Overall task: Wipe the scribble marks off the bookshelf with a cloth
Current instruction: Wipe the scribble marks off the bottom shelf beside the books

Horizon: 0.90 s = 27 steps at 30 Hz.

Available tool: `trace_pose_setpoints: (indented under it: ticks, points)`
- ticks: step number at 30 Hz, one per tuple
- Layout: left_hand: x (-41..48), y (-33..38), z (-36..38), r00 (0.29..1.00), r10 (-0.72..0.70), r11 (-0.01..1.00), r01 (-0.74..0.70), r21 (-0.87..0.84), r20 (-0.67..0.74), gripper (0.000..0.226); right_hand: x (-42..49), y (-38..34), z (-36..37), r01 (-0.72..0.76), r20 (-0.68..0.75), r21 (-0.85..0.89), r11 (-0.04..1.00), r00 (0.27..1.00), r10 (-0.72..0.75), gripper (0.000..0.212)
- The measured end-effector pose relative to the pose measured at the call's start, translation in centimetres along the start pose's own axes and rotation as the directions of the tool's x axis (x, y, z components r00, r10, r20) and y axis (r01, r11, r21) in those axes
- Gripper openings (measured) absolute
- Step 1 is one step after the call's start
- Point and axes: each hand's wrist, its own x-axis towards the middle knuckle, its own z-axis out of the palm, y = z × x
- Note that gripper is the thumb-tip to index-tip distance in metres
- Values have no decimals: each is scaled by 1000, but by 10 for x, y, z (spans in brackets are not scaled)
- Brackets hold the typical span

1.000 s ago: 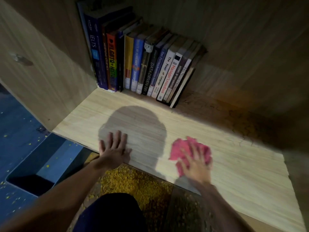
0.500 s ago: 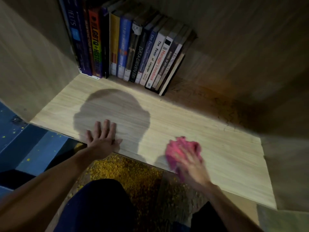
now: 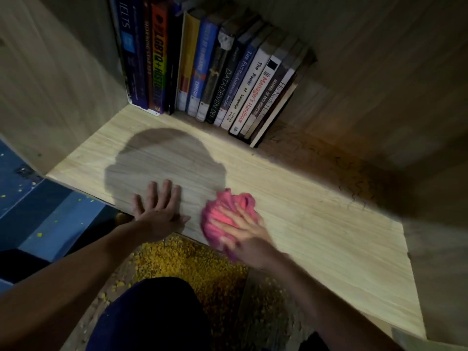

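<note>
A crumpled pink cloth (image 3: 225,211) lies on the light wooden shelf board (image 3: 316,236) near its front edge. My right hand (image 3: 243,234) presses down on the cloth with spread fingers; the hand is motion-blurred. My left hand (image 3: 159,209) rests flat on the board just left of the cloth, fingers straight. Dark scribble marks (image 3: 354,183) run across the shaded back right part of the board, away from the cloth.
A row of books (image 3: 215,72) stands at the back left, the right ones leaning. Wooden side walls (image 3: 50,84) close the compartment left and right. Below the front edge are a yellow speckled floor (image 3: 192,264) and my dark-clothed knee (image 3: 152,315).
My right hand has slid the pink cloth leftward along the front of the board, closer to my left hand. My left hand stays flat on the board. The camera view has shifted.
</note>
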Motion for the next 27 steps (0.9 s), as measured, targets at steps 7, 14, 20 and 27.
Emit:
trace_pose_setpoints:
  ticks: [7,14,20,27]
  points:
    - [2,-2,7,1000,10,999,-9,38,-14,81,19,113,-21,-875,22,104,474,478,878,52]
    - [8,-7,8,999,33,999,-33,37,-4,95,150,25,-10,-839,128,210,502,532,837,59]
    - [-1,-7,1,998,67,997,-68,-36,-21,137,80,-38,-3,-251,110,77,965,964,242,56]
    - [-4,-78,-38,984,-159,982,150,-112,-82,148,106,15,-13,-438,111,82,895,897,429,55]
